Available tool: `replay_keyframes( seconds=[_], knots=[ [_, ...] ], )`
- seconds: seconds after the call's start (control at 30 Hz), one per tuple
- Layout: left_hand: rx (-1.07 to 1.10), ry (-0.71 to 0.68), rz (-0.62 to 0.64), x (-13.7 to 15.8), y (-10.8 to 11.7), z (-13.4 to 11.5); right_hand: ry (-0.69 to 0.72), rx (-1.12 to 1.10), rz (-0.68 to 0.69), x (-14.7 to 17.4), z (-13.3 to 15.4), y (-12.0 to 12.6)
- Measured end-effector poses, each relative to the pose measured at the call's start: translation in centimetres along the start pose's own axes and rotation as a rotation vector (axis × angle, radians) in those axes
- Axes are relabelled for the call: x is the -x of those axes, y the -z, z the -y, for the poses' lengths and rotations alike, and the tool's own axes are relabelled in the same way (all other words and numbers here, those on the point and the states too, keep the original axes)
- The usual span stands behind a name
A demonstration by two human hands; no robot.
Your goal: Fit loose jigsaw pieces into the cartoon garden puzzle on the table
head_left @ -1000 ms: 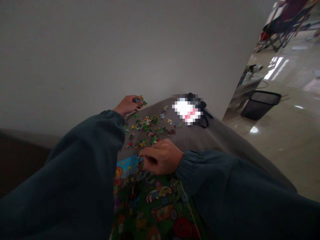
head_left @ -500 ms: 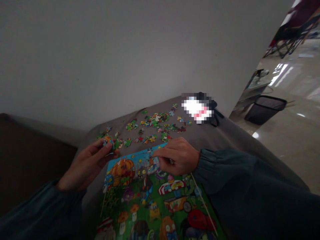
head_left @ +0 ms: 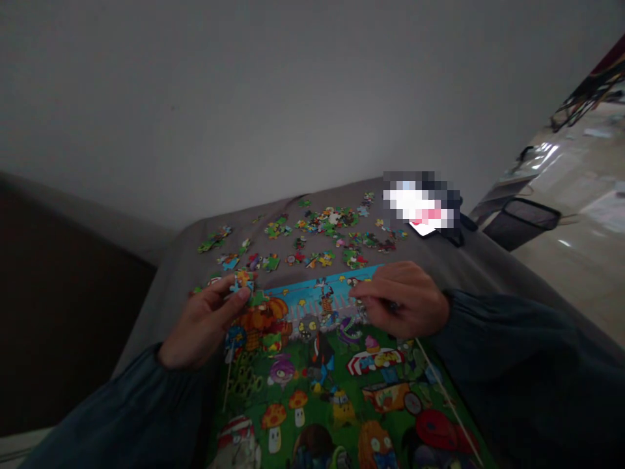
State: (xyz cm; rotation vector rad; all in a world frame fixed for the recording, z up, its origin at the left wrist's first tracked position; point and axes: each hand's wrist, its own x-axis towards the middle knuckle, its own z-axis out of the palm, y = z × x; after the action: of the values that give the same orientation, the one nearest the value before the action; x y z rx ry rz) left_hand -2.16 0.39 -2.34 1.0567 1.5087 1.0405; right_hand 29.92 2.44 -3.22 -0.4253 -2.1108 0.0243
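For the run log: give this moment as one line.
left hand: pinches puzzle pieces | right hand: fingertips on puzzle picture top edge | loose pieces: scattered on grey surface

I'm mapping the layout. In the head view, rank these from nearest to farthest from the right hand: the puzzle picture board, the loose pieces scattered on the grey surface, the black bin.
1. The puzzle picture board: directly under the right hand, at its top edge.
2. The loose pieces: just beyond the hand, spread across the grey surface.
3. The black bin: farthest, off to the right on the floor.
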Motion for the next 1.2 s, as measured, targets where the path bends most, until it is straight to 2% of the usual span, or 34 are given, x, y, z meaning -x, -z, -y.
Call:
replay_keyframes(
  seconds=[0.13,0.23,0.4,0.5,0.6,0.67,0.77,0.9,0.97,1.1,1.2],
  knots=[
    [0.174,0.093,0.011,-0.3,0.0,0.8,-0.011,0.007,0.061,0.2,0.3,0.3],
    [0.219,0.16,0.049,-0.4,-0.1,0.8,-0.046,0.018,0.116,0.4,0.0,0.3],
    [0.255,0.269,0.14,-0.3,-0.4,0.3,-0.256,0.174,0.279,0.7,-2.3,-0.8],
    [0.294,0.284,0.106,-0.4,-0.6,0.1,-0.386,0.258,0.394,0.9,-3.6,-2.0],
    [0.301,0.234,0.074,-0.2,-0.8,0.1,-0.433,0.29,0.47,0.9,-4.0,-2.8],
    [0.337,0.211,0.081,0.0,-0.9,0.1,-0.419,0.283,0.478,0.9,-3.9,-2.9],
    [0.429,0.222,0.093,0.4,-1.1,0.0,-0.379,0.231,0.42,0.9,-3.6,-2.4],
    [0.494,0.255,0.102,0.9,-1.2,-0.2,-0.281,0.098,0.397,0.5,-2.6,-1.5],
    [0.51,0.264,0.147,1.2,-1.3,-0.2,-0.209,0.008,0.448,0.0,-1.6,-1.0],
    [0.52,0.247,0.317,2.4,-1.9,-0.1,-0.114,-0.174,0.599,-0.9,1.1,-0.3],
    [0.508,0.227,0.41,3.4,-2.5,0.1,-0.073,-0.285,0.642,-1.0,2.4,-0.5]
  ],
)
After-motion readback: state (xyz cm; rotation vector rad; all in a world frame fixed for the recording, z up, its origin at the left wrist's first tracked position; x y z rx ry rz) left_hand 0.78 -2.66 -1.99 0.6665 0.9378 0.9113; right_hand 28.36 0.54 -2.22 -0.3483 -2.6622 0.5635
